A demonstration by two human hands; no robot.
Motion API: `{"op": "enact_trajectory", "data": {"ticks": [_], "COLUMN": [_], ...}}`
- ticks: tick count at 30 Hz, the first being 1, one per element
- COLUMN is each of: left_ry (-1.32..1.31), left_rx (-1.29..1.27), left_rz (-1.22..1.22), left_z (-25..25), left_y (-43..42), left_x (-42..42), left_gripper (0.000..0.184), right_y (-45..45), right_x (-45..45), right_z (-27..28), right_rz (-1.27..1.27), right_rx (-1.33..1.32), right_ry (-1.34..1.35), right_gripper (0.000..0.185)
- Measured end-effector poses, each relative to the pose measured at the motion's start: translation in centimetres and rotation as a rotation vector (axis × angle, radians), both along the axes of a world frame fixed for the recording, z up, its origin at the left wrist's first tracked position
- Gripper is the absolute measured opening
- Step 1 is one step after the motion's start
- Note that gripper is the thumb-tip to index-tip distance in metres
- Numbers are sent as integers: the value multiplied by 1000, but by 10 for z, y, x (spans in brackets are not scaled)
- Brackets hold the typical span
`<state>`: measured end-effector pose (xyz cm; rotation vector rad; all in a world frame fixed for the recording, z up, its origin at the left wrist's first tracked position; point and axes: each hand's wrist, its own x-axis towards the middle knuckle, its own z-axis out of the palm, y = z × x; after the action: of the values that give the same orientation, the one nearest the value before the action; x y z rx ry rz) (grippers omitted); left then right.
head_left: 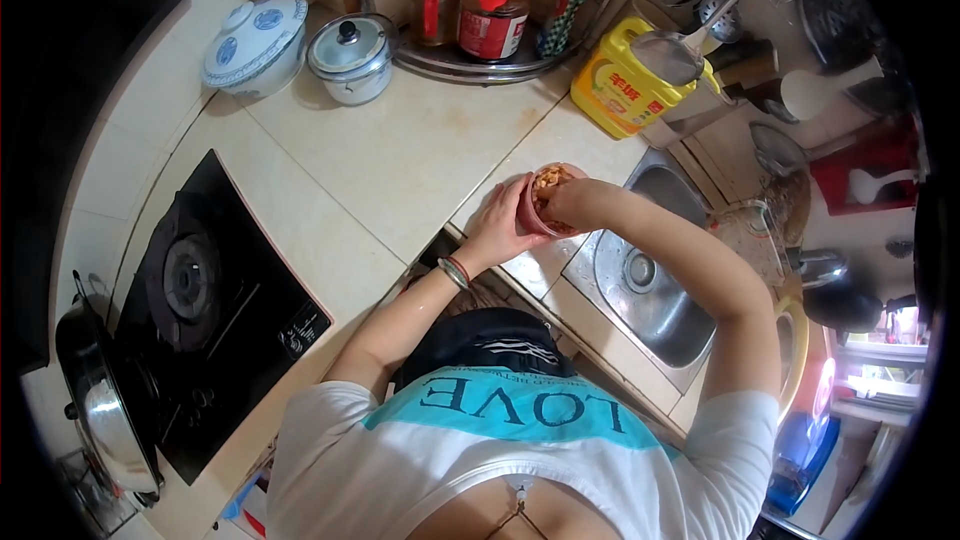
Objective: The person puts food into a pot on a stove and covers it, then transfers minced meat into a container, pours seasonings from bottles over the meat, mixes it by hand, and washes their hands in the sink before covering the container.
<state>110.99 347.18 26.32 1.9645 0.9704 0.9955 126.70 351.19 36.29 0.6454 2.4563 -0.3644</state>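
On the tiled counter, beside the sink, stands a reddish round container (535,217) with small orange-brown pieces (550,180) inside. My left hand (496,220) is wrapped round the container's left side, with a bracelet at the wrist. From the right, my right hand (568,206) reaches into the container's opening. Its fingers are down among the pieces and bent together, and what they pinch is hidden.
The steel sink (640,270) lies right of the container. A black gas stove (205,310) is at the left. Behind stand a lidded white pot (350,58), a patterned tureen (258,45), a tray of jars (480,68) and a yellow oil jug (622,90). Utensils hang at the right.
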Motion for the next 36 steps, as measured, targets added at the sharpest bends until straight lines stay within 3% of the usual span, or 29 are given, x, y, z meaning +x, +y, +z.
{"op": "enact_trajectory", "data": {"ticks": [3, 13, 19, 22, 25, 26, 29, 32, 35, 36], "left_ry": [2, 83, 147, 143, 120, 116, 100, 64, -2, -33], "left_rx": [33, 6, 15, 0, -10, -7, 10, 26, 3, -6], "left_rz": [9, -22, -42, -45, -49, -52, -56, -65, -104, -126], "left_z": [0, 5, 4, 4, 5, 4, 4, 18, 25, 22], "left_y": [0, -4, -5, -4, -4, -4, -3, -4, -1, 2], "left_x": [0, -3, -1, -1, -1, -1, -1, 0, 6, 9], "left_gripper": [88, 84, 83, 85, 86, 88, 95, 100, 103, 104], "right_y": [2, -2, -3, -7, -8, -6, -7, -4, 4, 6], "right_x": [-14, -7, 0, -6, 2, 2, 3, 7, 18, 17], "right_z": [3, -21, 2, 50, 63, 66, 58, 27, -12, -17], "right_rz": [-82, -393, -397, -488, -446, -391, -385, -602, -173, -203], "right_rx": [24, 118, -70, -264, -191, -147, -129, -300, -30, -34], "right_ry": [-102, -11, 80, -57, 46, -10, 163, 216, 175, 192], "right_gripper": [13, 12, 19, 21, 26, 42, 35, 38, 45, 46]}}
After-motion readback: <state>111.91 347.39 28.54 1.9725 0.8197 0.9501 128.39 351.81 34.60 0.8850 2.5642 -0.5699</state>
